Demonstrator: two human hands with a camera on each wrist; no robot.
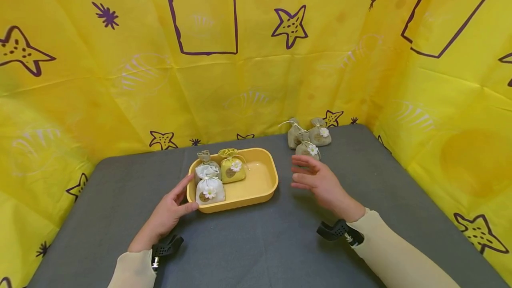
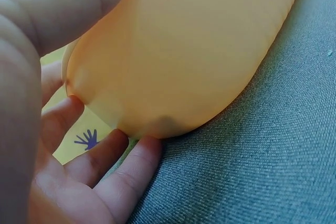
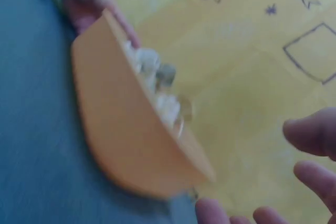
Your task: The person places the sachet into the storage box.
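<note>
My left hand [image 1: 170, 210] holds the left end of a yellow tray [image 1: 264, 174], its thumb on the near side. In the left wrist view, fingertips [image 2: 113, 142] press against the tray's outer wall. Inside the tray sit a white drawstring sachet [image 1: 212, 190] with a daisy, a greyish sachet [image 1: 205, 158] partly hidden behind it, and a yellow sachet [image 1: 233, 170]. My right hand [image 1: 320, 186] hovers right of the tray with fingers extended and nothing held. Just beyond its fingertips is a beige sachet [image 1: 307, 148] with a daisy.
Two more beige sachets, one on the left [image 1: 295, 134] and one on the right [image 1: 320, 132], stand behind the nearest one at the table's back. The grey table [image 1: 248, 243] is bordered by yellow cloth walls [image 1: 256, 83] with starfish drawings.
</note>
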